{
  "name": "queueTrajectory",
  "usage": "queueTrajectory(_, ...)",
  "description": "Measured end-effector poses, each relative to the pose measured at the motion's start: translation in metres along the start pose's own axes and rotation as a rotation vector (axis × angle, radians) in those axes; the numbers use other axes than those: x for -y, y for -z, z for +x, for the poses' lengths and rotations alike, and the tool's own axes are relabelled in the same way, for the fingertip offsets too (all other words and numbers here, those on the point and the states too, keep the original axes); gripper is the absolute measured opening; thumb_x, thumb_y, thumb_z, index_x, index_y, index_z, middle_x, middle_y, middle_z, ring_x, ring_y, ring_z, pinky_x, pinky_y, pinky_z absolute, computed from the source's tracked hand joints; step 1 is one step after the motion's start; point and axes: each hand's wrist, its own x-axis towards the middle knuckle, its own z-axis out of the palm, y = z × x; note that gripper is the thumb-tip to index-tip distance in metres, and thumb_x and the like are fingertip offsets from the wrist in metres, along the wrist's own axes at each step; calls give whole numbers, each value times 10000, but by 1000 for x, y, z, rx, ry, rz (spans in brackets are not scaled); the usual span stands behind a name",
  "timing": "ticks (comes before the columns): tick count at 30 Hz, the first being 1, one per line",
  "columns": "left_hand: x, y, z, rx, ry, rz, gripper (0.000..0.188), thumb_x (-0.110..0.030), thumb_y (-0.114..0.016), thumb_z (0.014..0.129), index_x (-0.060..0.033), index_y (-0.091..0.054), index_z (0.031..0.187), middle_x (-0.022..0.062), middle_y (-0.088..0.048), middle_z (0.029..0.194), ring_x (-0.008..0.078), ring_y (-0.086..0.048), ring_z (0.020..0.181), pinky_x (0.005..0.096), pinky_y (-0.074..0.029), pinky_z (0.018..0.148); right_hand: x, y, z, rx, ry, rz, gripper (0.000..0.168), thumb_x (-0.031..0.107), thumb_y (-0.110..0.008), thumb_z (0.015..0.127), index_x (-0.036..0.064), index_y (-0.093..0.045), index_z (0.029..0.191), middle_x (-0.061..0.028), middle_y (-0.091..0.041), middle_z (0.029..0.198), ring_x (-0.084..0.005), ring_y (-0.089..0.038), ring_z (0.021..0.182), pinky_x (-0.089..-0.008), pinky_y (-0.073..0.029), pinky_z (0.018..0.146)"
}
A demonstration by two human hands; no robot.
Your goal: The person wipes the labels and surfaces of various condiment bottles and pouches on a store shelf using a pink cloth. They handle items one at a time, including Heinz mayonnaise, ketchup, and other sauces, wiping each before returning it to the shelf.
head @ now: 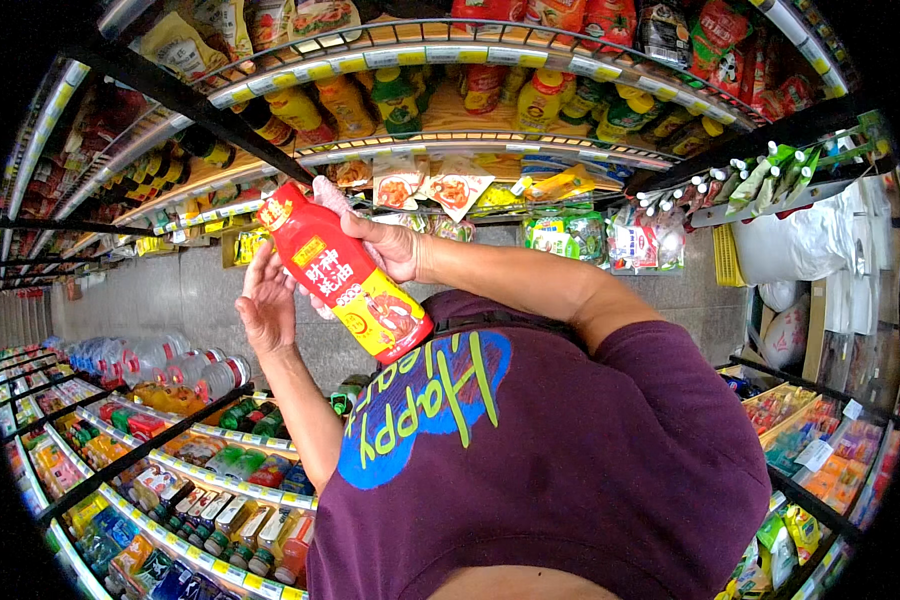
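A red plastic sauce bottle [352, 281] with a yellow lower label is tilted in front of my torso, its red cap towards the upper left. My right hand [390, 244] grips its far side, thumb along the edge, with a pink cloth [332, 196] bunched between hand and bottle; more of the cloth shows at the bottle's near side. At the bottle's left edge is my left hand [270, 304], palm up, thumb apart from the bottle and fingers spread. Some of its fingertips lie close to or behind the bottle, and contact there cannot be told.
Ahead, curved shelves with wire guard rails [487, 136] hold bottles and packets. Drink shelves [217, 491] and large water bottles [225, 377] stand at lower left. To the right are a yellow basket [727, 255], plastic bags [802, 232] and more packet shelves. Grey tiled floor [195, 300] lies between.
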Motion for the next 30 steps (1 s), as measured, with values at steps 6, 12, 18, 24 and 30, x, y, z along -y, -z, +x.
queueTrajectory(6, 22, -12, 1, 115, 90, -236, 983, -506, -748, 636, 36, -305, 1326, 179, -453, 1290, 287, -494, 1147, 430, -404, 971, -15, -1, -11, -34, -78, -21, 896, 605, -664, 666, 64, -351, 1307, -157, -542, 1182, -333, -555, 1055, -523, -445, 892)
queueTrajectory(12, 34, -32, 1, 41, 165, -291, 931, -383, -796, 612, 19, -323, 1306, 160, -509, 1225, 277, -539, 1095, 417, -421, 963, -18, 1, -34, -77, -156, -48, 877, 625, -594, 720, 131, -259, 1363, -130, -492, 1257, -256, -548, 1077, -455, -431, 928)
queueTrajectory(18, 36, -60, 7, 101, 213, -263, 894, -234, -743, 581, 3, -311, 1327, 194, -455, 1283, 300, -481, 1168, 413, -373, 1011, -21, 19, -36, -126, -251, 0, 777, 641, -522, 759, 56, -418, 1260, -136, -547, 1195, -234, -559, 1067, -425, -435, 929)
queueTrajectory(24, 23, -58, 9, -27, 166, -158, 764, -86, -673, 541, 21, -400, 1246, 135, -573, 1110, 264, -583, 1013, 378, -443, 938, -16, 13, -35, -168, -274, -2, 724, 618, -459, 809, 62, -412, 1271, -129, -553, 1189, -222, -565, 1060, -418, -451, 911)
queueTrajectory(30, 19, -46, 14, -148, 55, -120, 685, -65, -683, 567, 38, -437, 1198, 129, -589, 1069, 249, -594, 967, 361, -460, 900, -18, 19, -31, -128, -317, -36, 796, 694, -427, 771, 71, -422, 1266, -124, -558, 1174, -239, -570, 1041, -454, -440, 917)
